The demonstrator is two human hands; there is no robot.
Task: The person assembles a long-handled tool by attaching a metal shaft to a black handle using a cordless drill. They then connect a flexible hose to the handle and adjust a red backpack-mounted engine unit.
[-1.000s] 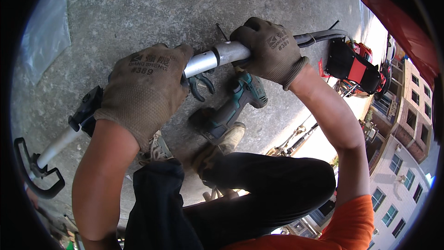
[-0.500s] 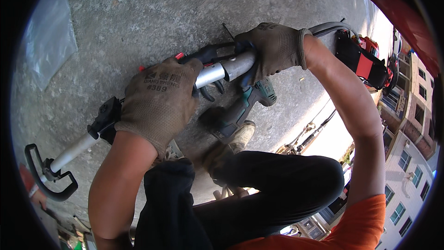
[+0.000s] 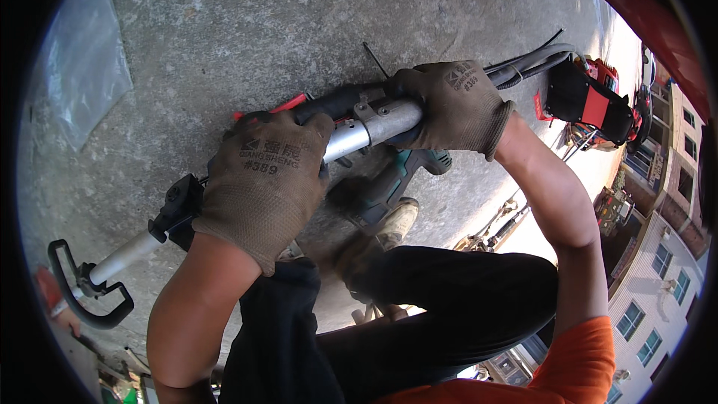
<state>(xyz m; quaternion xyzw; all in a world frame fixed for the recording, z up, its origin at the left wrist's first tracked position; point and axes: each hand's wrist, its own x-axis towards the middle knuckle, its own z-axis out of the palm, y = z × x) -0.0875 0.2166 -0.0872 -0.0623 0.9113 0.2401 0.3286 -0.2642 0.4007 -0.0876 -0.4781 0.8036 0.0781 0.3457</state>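
Both my hands wear brown work gloves. My left hand (image 3: 262,183) is closed round the silver shaft (image 3: 347,142) of what looks like a brush cutter, beside its black and red control grip (image 3: 292,105). My right hand (image 3: 458,105) wraps the grey metal tube end (image 3: 393,121) that meets the shaft; a clamp with screws shows there. A black loop handle (image 3: 112,318) sits farther down the shaft at the left. Below the joint, a teal and black cordless drill (image 3: 396,179) is partly hidden by the shaft and my glove.
A grey flexible hose (image 3: 542,58) runs to a black and red engine unit (image 3: 591,105) at the right. Clear plastic sheeting (image 3: 86,67) lies on the concrete at the left. Another person's hand (image 3: 67,318) shows at the lower left. My boot (image 3: 396,224) is near the drill.
My right hand has turned and moved slightly right and down with the tube end, bringing the clamp screws into view. My left hand has shifted slightly right and down, still round the shaft.
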